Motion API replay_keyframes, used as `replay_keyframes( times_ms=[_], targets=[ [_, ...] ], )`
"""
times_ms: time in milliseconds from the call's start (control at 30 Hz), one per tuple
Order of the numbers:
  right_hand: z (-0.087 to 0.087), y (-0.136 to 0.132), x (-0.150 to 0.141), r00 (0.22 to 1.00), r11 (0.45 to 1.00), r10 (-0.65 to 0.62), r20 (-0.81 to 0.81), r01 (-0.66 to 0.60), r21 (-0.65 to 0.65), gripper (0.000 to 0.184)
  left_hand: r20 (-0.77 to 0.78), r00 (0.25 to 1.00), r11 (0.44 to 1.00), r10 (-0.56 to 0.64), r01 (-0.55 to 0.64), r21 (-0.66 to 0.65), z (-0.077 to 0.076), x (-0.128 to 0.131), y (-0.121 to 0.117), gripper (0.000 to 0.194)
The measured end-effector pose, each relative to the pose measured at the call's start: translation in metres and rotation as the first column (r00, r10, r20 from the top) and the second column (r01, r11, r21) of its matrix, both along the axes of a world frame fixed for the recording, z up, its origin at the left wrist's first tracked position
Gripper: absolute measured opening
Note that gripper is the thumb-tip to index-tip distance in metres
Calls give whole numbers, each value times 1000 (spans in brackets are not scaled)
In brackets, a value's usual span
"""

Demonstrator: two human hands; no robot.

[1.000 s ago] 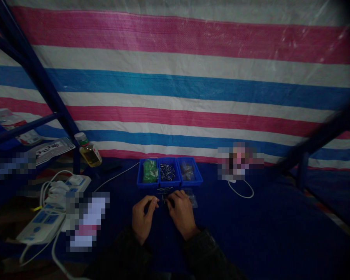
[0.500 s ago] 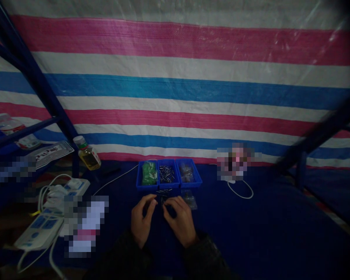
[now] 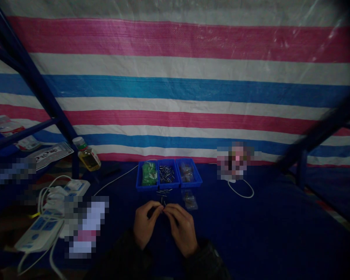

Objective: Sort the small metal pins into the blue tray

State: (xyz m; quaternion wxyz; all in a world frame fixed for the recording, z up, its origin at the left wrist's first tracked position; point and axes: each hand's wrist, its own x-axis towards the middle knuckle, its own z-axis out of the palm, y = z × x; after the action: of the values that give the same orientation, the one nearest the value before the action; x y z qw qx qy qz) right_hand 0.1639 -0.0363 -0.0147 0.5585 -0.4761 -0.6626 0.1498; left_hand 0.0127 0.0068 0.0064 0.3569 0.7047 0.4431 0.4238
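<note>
My left hand (image 3: 146, 224) and my right hand (image 3: 181, 227) meet at the fingertips over the dark blue surface, both closed in a pinch. Whatever lies between the fingers is too small and dark to make out. Just beyond the fingertips lie several loose thin metal pins (image 3: 164, 192). Behind them stand three joined blue trays: the left tray (image 3: 138, 182) has a green bag (image 3: 149, 174) in it, the middle tray (image 3: 169, 186) has many dark pins (image 3: 166, 174), and the right tray (image 3: 198, 177) has clear plastic packets (image 3: 186, 173). A small clear bag (image 3: 189, 199) lies ahead of my right hand.
At the left are a white power strip (image 3: 39, 231) with plugs and cables, and a bottle of yellow liquid (image 3: 88, 156). Blue metal posts (image 3: 43, 87) frame both sides. A striped sheet (image 3: 175, 89) hangs behind. A white cable loop (image 3: 245, 194) lies at the right.
Both hands have drawn slightly nearer to me, and their fingertips, apart before, have come together. The trays and the small clear bag have stayed in place.
</note>
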Motion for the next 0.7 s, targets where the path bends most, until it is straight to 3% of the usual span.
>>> replay_keyframes(
  times_ms=[300,700],
  targets=[
    [5,-2,0,994,996,-88,-62,86,-24,22,-8,998,998,-65,64,-26,3,2,-3,23],
    [4,0,0,996,996,-65,-56,62,-59,21,10,997,997,-71,71,-24,4,2,-5,22]
  ],
)
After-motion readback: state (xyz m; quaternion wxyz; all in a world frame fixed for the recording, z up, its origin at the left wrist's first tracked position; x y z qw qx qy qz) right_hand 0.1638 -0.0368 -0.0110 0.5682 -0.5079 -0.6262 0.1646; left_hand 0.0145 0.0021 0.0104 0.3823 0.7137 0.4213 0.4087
